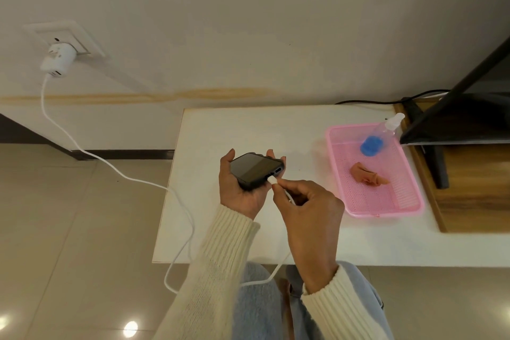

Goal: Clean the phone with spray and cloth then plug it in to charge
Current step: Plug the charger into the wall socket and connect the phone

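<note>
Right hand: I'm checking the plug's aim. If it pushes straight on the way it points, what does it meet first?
Most likely the phone. The right hand pinches the cable connector at the phone's bottom edge, which the left hand holds. Whether it lines up exactly with the port can't be told.

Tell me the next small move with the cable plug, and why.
Probably push the plug straight into the phone: the right hand pinches it at the bottom edge, the left hand cradles the phone, and the charger already sits in the wall socket.
</note>
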